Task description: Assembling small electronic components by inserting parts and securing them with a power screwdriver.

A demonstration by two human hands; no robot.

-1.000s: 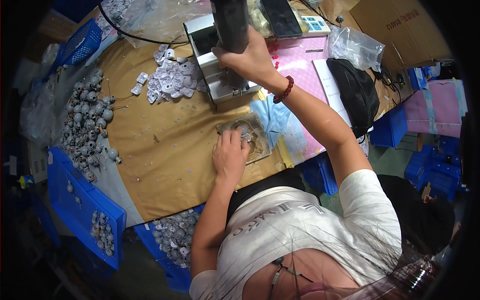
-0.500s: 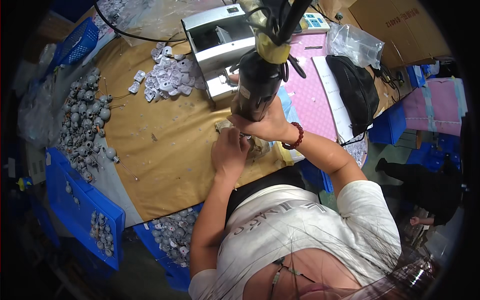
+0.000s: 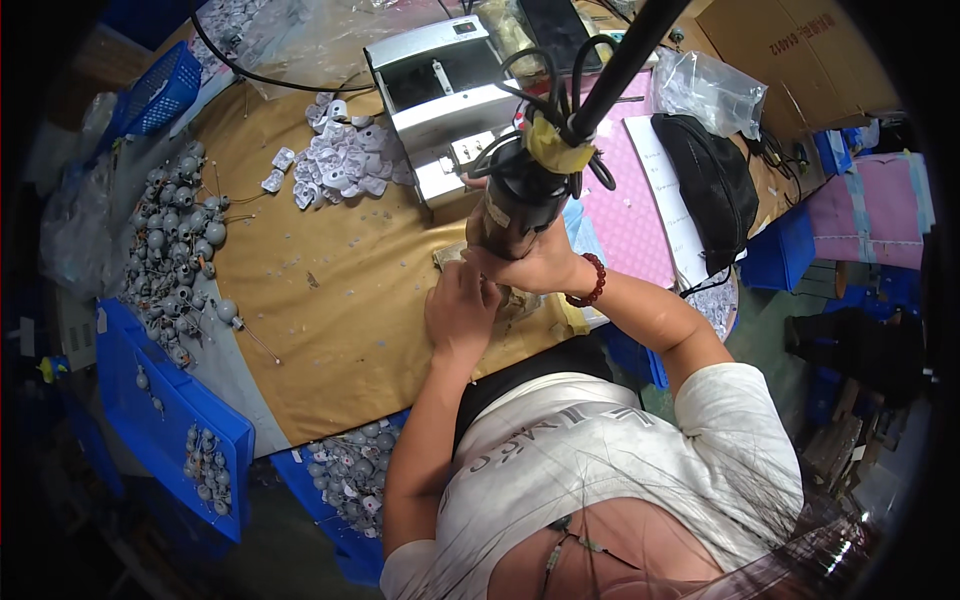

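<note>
My right hand (image 3: 540,262), with a red bead bracelet at the wrist, is wrapped round a black electric screwdriver (image 3: 522,192) that stands nearly upright. A cable bundled with yellow tape (image 3: 556,147) is at its top; its tip is hidden by my hands. Just left of it, my left hand (image 3: 460,312) has its fingers curled and pressed together under the screwdriver. Whatever they hold is covered. Below the hands, a small tan block (image 3: 449,254) shows in part on the brown table cover (image 3: 330,340).
White plastic parts (image 3: 350,165) are heaped beyond my hands, beside a silver machine (image 3: 440,95). Grey round parts with wires (image 3: 175,240) pile up at the left. Blue trays (image 3: 215,400) flank the table's near left edge. A black pouch (image 3: 705,185) lies at the right.
The screwdriver's top and its cable bundle have come down and slightly right. Both hands stay almost in place. A person at the far right has shifted.
</note>
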